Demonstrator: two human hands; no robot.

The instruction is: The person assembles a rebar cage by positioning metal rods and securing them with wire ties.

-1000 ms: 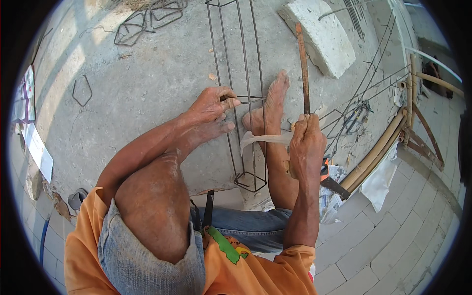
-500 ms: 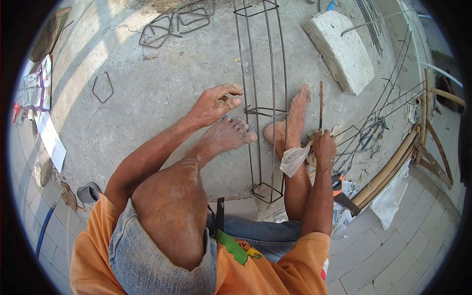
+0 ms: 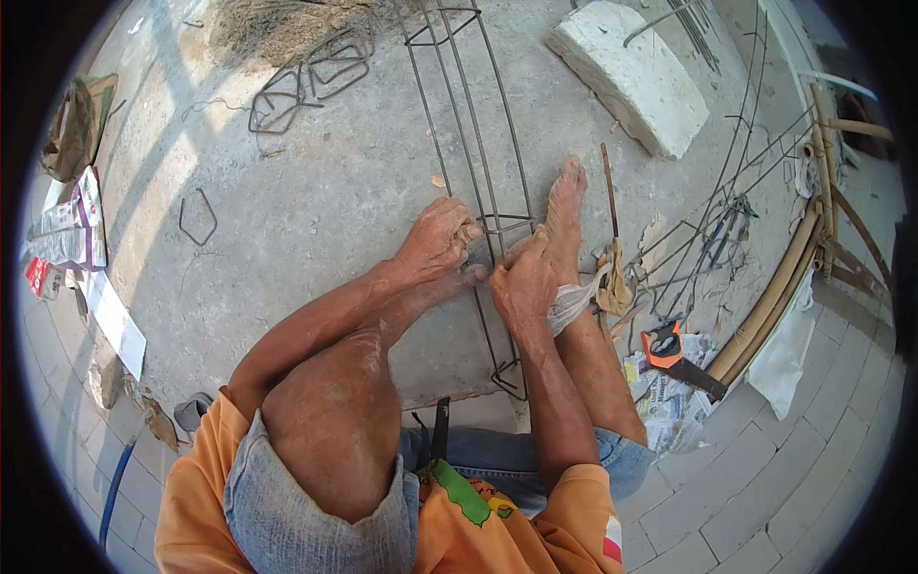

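The metal cage (image 3: pixel 505 115) lay on the floor between the two hands, running from close to the body out past the grip. The left hand (image 3: pixel 440 237) was bunched at its left side by a square cross ring (image 3: pixel 509 218), thumb and fingertips drawn together; whether they pinched anything could not be told. The right hand (image 3: pixel 526 287) curled against its right side, level with that ring, its fingers folded, though what they closed on was hidden.

Coming from both sides probably kept the ring steady, and the left foot (image 3: pixel 464 277) and right foot (image 3: pixel 569 187) flanked the cage, perhaps to limit rolling. The rusty bar (image 3: pixel 610 191) lay just right of the grip, likely kept within reach; the saw (image 3: pixel 669 346) lay farther right and nearer the body.

Half a second earlier, the right hand had been at the bar's near end and the left had stood parted beside the cage; now both had met at the ring and the bar lay unheld.
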